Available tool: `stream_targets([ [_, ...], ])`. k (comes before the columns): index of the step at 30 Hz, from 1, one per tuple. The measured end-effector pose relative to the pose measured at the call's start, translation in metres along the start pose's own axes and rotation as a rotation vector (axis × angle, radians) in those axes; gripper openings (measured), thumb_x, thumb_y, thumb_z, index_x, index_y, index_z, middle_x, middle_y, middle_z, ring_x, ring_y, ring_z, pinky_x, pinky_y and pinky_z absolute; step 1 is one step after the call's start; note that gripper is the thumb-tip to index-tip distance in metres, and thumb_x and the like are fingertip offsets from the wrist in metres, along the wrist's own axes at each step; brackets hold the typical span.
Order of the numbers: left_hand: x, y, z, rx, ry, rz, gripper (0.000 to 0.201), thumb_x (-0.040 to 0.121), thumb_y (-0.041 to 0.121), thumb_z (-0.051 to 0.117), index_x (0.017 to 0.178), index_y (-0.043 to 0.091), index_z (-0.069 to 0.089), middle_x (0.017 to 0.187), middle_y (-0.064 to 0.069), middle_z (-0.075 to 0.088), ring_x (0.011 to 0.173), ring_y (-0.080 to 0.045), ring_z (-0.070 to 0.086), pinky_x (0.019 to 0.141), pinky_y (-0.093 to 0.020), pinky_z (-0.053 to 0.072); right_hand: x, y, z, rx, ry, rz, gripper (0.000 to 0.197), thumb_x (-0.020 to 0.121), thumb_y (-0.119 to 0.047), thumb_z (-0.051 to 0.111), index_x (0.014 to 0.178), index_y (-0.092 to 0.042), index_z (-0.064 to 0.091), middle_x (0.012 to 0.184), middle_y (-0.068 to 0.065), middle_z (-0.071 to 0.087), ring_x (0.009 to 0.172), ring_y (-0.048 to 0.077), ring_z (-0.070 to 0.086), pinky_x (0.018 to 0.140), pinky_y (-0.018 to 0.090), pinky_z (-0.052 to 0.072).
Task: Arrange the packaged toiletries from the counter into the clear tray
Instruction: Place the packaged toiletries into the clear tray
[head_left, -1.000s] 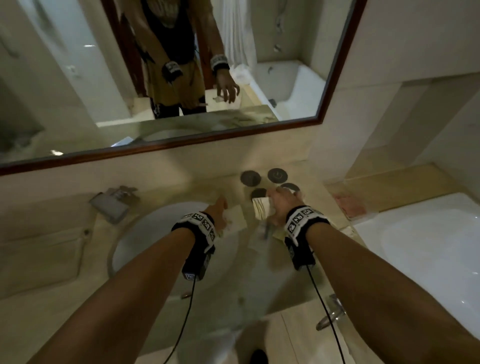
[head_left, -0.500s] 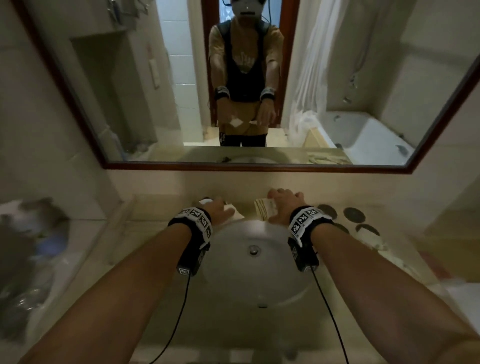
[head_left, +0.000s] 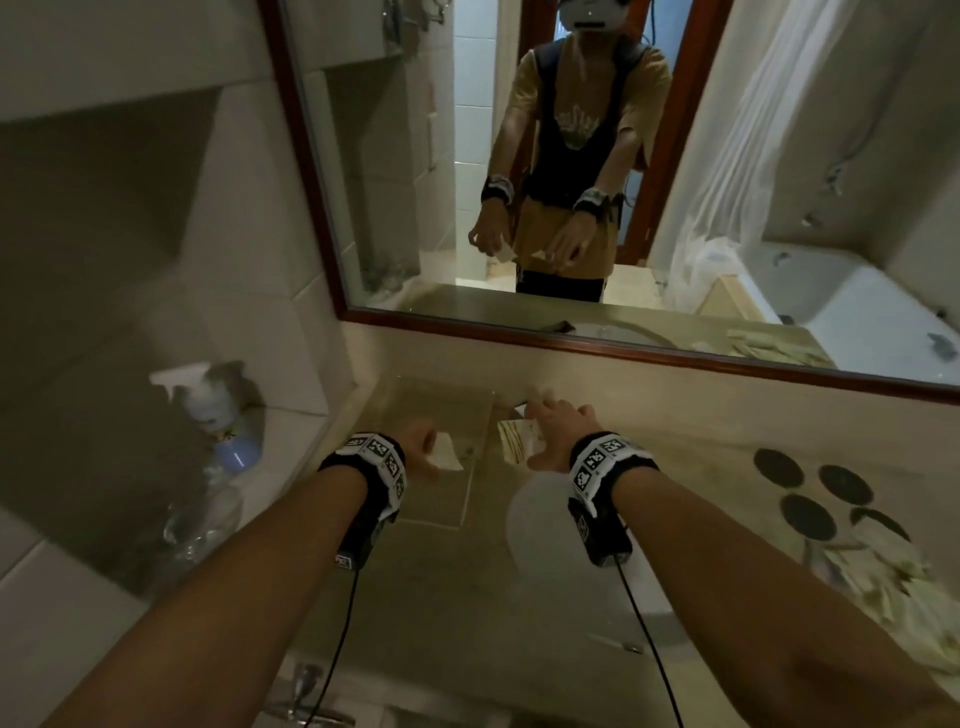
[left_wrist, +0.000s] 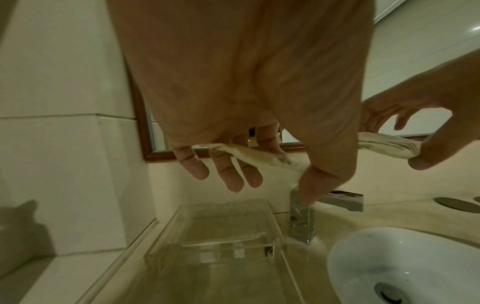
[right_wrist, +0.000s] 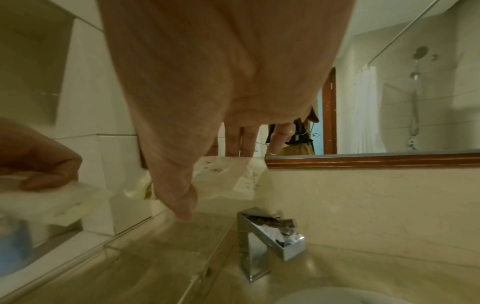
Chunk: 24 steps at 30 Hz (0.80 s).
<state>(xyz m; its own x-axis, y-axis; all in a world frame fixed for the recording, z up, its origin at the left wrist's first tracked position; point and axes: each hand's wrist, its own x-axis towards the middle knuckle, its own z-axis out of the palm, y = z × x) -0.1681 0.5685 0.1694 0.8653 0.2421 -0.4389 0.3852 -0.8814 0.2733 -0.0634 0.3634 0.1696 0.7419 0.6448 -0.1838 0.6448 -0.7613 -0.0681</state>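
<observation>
A clear acrylic tray (head_left: 470, 512) lies on the beige counter left of the sink; its rim (left_wrist: 226, 245) shows below my hands. My left hand (head_left: 423, 452) hovers over the tray and pinches a flat pale toiletry packet (head_left: 448, 458) between thumb and fingers (left_wrist: 235, 181). My right hand (head_left: 545, 431) holds a second printed packet (head_left: 514, 441) just above the tray's right edge, near the chrome faucet (right_wrist: 265, 236). In the right wrist view that packet (right_wrist: 233, 176) is gripped by thumb and fingers. More packets (head_left: 883, 577) lie on the counter at the right.
The white sink basin (head_left: 566, 551) sits right of the tray. Several black round coasters (head_left: 808, 517) lie further right. A spray bottle (head_left: 208, 400) and a plastic bottle (head_left: 208, 514) stand on the left ledge. The mirror (head_left: 571, 156) and wall close off the back.
Both hands have carried their packets left across the sink, from near the coasters to above the clear tray. The head view swung left with them.
</observation>
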Motion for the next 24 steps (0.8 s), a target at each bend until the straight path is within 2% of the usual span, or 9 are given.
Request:
stream_targets([
  [2,0.01,-0.014,0.001,0.0,-0.017,-0.019,0.033,0.08,0.022,0.072,0.084,0.012,0.04,0.084,-0.004,0.045,0.077,-0.021,0.042,0.067,-0.03,0.036,0.012,-0.007,0.002,0.013,-0.022,-0.026,0.074,0.075,-0.041,0.071,0.138,-0.024,0.035,0.132,0.002,0.048,0.123,0.026,0.046,0.101,0.044,0.031],
  [5,0.039,-0.041,0.012,0.006,-0.015,-0.06,0.035,0.07,0.037,0.074,0.083,0.02,0.046,0.092,-0.005,0.057,0.081,-0.027,0.058,0.073,-0.037,0.051,0.035,-0.012,0.004,0.052,-0.024,-0.048,0.07,0.075,-0.039,0.072,0.134,-0.023,0.037,0.131,0.004,0.048,0.121,0.027,0.046,0.102,0.045,0.032],
  [8,0.06,-0.061,0.022,-0.02,-0.029,-0.086,0.038,0.058,0.041,0.075,0.07,0.028,0.041,0.099,-0.009,0.061,0.086,-0.03,0.063,0.077,-0.043,0.057,0.059,-0.013,0.004,0.083,-0.025,-0.041,0.063,0.075,-0.04,0.072,0.129,-0.025,0.042,0.125,0.002,0.05,0.115,0.027,0.051,0.098,0.043,0.039],
  [10,0.057,-0.061,0.019,-0.036,-0.044,-0.092,0.039,0.062,0.032,0.078,0.071,0.025,0.041,0.096,-0.006,0.057,0.088,-0.03,0.062,0.077,-0.04,0.053,0.077,-0.016,0.007,0.122,-0.059,-0.048,0.061,0.074,-0.043,0.072,0.124,-0.025,0.043,0.12,0.002,0.052,0.109,0.027,0.053,0.092,0.042,0.046],
  [12,0.049,-0.057,0.016,-0.01,-0.033,-0.09,0.038,0.069,0.026,0.078,0.08,0.02,0.043,0.097,-0.005,0.052,0.091,-0.027,0.058,0.077,-0.036,0.048,0.093,-0.02,0.016,0.171,-0.079,-0.063,0.061,0.071,-0.044,0.074,0.121,-0.024,0.043,0.117,0.002,0.052,0.106,0.027,0.055,0.09,0.042,0.048],
  [15,0.057,-0.067,0.031,0.01,-0.027,-0.085,0.04,0.072,0.028,0.077,0.089,0.022,0.041,0.114,-0.008,0.053,0.105,-0.029,0.055,0.087,-0.036,0.045,0.108,-0.027,0.035,0.187,-0.072,-0.078,0.067,0.072,-0.05,0.074,0.124,-0.024,0.042,0.121,0.002,0.052,0.109,0.026,0.056,0.089,0.038,0.045],
  [20,0.088,-0.078,0.06,0.102,-0.027,-0.01,0.039,0.074,0.036,0.073,0.091,0.029,0.038,0.107,-0.002,0.048,0.113,-0.027,0.048,0.096,-0.037,0.036,0.123,-0.023,0.07,0.234,-0.017,-0.073,0.059,0.076,-0.04,0.072,0.125,-0.023,0.044,0.128,0.002,0.048,0.118,0.026,0.048,0.099,0.043,0.037],
  [22,0.106,-0.084,0.071,0.12,-0.023,0.028,0.038,0.073,0.039,0.072,0.095,0.03,0.043,0.115,-0.002,0.052,0.117,-0.026,0.045,0.096,-0.036,0.034,0.131,-0.022,0.083,0.209,0.007,-0.052,0.059,0.077,-0.04,0.071,0.126,-0.023,0.043,0.129,0.002,0.047,0.118,0.025,0.047,0.101,0.044,0.035],
  [24,0.126,-0.092,0.087,0.116,0.006,0.062,0.037,0.077,0.032,0.071,0.107,0.024,0.051,0.123,-0.003,0.05,0.12,-0.026,0.044,0.1,-0.035,0.033,0.136,-0.021,0.094,0.171,0.006,-0.027,0.063,0.078,-0.041,0.07,0.13,-0.022,0.041,0.131,0.002,0.046,0.121,0.025,0.045,0.104,0.044,0.033],
])
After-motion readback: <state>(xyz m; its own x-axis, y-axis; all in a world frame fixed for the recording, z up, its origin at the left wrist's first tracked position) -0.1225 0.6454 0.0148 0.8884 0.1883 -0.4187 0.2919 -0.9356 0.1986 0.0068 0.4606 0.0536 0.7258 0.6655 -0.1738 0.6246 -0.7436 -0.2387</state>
